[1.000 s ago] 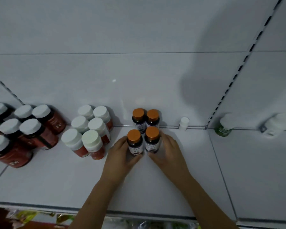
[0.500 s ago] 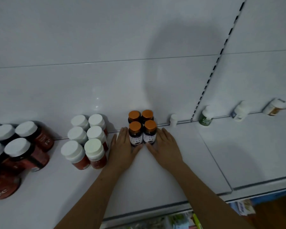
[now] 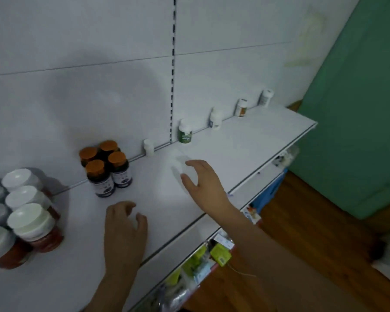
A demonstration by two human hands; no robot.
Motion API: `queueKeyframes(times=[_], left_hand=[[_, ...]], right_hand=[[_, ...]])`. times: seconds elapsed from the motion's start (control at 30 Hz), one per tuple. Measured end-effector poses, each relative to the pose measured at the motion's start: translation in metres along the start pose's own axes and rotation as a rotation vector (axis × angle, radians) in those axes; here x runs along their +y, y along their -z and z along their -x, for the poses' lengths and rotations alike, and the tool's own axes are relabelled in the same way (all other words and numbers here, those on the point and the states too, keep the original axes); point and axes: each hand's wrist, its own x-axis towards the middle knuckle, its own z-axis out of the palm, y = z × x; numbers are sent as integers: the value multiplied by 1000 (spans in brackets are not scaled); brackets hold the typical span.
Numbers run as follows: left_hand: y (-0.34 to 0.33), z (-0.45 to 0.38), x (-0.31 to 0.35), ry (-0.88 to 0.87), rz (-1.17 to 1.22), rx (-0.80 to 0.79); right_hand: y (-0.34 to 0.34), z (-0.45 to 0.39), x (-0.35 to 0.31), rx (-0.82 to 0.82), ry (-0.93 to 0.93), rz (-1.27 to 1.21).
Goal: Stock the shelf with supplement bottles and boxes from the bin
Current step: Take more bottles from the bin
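1. While both hands are hovering above the white shelf, neither is gripping anything: the left hand is hanging with fingers loosely curled and slightly spread, and the right hand is reaching forward with fingers relaxed and apart.
2. The four orange-capped dark bottles are standing upright in a tight two-by-two block at the back of the shelf, ahead of the left hand and to the left of the right hand; both hands are sitting clear of them, the left being the nearer.
3. A pale smear just ahead of the right hand's fingertips is possibly a white object or only motion blur; it cannot be told which.
4. The bin is not showing in view, so the next item is probably lying off-frame, likely down and to the right.
5. White-capped red jars are standing grouped at far left.
6. A small white bottle, a green-labelled bottle, and three further white bottles are standing spaced along the back rail.
7. Labels: pale panels are showing on the dark bottles, and white print on the green label; no brand or wording is reading clearly anywhere.
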Motion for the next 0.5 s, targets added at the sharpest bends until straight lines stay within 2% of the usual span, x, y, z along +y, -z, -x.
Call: queueKeyframes(times=[0.2, 0.33, 0.5], left_hand=[[-61, 15, 74, -407, 141, -387], [-99, 29, 121, -558, 148, -646], [-158, 48, 171, -703, 74, -797]], right_hand=[[86, 16, 6, 249, -73, 2], [143, 31, 34, 333, -150, 26], [216, 43, 87, 396, -235, 104]])
